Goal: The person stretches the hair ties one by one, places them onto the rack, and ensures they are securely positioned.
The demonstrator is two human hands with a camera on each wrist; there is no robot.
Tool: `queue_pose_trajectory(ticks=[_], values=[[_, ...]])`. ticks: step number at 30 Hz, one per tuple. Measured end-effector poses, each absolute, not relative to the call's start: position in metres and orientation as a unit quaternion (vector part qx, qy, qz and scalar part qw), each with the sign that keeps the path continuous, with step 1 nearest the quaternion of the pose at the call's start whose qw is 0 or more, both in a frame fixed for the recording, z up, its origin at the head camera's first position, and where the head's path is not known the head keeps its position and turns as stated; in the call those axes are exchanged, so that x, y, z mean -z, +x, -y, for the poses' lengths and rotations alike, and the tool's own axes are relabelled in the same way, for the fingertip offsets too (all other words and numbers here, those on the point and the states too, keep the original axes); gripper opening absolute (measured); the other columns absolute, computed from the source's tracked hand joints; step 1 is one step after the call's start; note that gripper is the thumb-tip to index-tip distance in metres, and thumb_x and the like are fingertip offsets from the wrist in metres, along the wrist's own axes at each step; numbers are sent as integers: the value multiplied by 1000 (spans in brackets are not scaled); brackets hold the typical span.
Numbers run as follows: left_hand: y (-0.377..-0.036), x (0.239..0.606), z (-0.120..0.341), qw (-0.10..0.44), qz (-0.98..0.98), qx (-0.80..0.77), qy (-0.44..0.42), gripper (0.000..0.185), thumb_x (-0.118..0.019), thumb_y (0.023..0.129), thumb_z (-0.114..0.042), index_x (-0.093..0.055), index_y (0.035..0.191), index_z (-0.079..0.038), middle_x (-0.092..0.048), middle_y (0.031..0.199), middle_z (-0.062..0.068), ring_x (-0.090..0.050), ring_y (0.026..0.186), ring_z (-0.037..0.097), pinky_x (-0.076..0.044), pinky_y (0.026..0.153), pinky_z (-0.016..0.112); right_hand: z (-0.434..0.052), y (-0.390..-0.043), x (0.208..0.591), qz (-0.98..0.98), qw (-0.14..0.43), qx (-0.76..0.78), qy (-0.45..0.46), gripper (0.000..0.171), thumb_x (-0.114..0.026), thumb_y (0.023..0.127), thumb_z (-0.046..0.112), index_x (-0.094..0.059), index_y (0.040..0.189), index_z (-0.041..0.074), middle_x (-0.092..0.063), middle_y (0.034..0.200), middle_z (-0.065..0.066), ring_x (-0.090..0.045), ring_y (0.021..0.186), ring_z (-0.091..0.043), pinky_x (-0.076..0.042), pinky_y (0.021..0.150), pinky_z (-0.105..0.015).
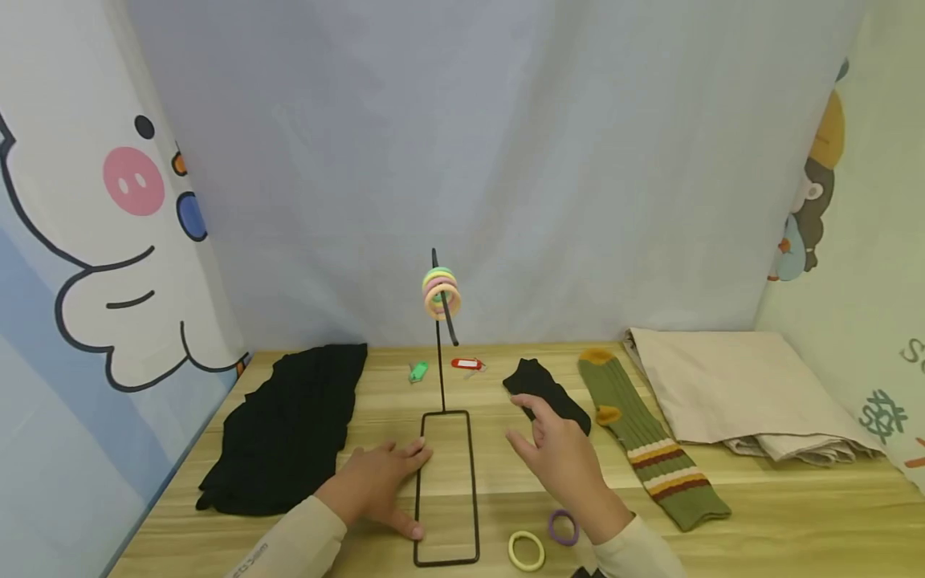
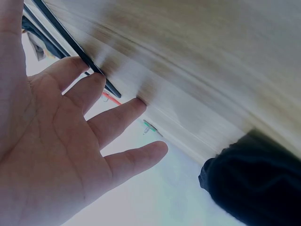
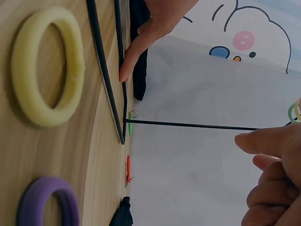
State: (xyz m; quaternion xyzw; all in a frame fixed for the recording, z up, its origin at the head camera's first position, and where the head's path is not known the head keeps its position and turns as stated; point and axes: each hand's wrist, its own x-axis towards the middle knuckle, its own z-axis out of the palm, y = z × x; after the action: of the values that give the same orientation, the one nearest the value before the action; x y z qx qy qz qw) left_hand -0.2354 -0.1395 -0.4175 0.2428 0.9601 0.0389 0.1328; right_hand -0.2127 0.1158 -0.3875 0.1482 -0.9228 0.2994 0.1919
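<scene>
A black wire stand rises from a rectangular base [image 1: 446, 486] on the wooden table, and its hook carries stacked pastel rings [image 1: 441, 293]. My left hand [image 1: 393, 482] lies flat on the table, fingers straight, with its fingertips [image 3: 129, 63] against the base's left rail [image 2: 70, 44]. To the right of the base my right hand [image 1: 535, 425] hovers with relaxed fingers [image 3: 270, 174] and holds nothing. It is close to a black sock [image 1: 547, 393]. A yellow ring [image 1: 526, 551] and a purple ring [image 1: 563, 527] lie by my right wrist; the right wrist view shows the yellow ring [image 3: 47, 66] large.
A black cloth [image 1: 289, 425] lies at the left, a green striped sock [image 1: 650, 441] and folded beige fabric [image 1: 737, 393] at the right. A green tag [image 1: 417, 371] and a red tag [image 1: 466, 364] sit behind the stand. Curtains enclose the table.
</scene>
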Motion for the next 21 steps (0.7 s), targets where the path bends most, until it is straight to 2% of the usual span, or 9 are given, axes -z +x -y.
queue_pose_trajectory(ticks=[7, 13, 21], values=[[-237, 418, 138, 131, -960, -34, 244, 108, -68, 54, -73, -34, 144, -23, -32, 151, -2, -36, 133, 37, -32, 92, 69, -138, -204, 388, 939, 31, -311, 140, 33, -75, 77, 22, -65, 107, 16, -27, 49, 8, -18, 42, -6, -19, 39, -16], [-237, 416, 137, 135, -961, -29, 241, 108, -68, 55, -72, -34, 145, -23, -31, 151, -2, -34, 134, 37, -31, 93, 69, -159, -199, 396, 943, -28, -278, 181, 29, -78, 71, 27, -69, 95, 14, -35, 54, 10, -25, 45, -3, -25, 41, -18], [-235, 415, 137, 139, -960, -34, 241, 107, -69, 55, -71, -35, 144, -22, -32, 151, -2, -35, 133, 38, -31, 93, 69, -179, -195, 406, 946, -124, -242, 177, 38, -82, 62, 27, -66, 94, 16, -49, 63, 6, -41, 52, -9, -34, 45, -26]])
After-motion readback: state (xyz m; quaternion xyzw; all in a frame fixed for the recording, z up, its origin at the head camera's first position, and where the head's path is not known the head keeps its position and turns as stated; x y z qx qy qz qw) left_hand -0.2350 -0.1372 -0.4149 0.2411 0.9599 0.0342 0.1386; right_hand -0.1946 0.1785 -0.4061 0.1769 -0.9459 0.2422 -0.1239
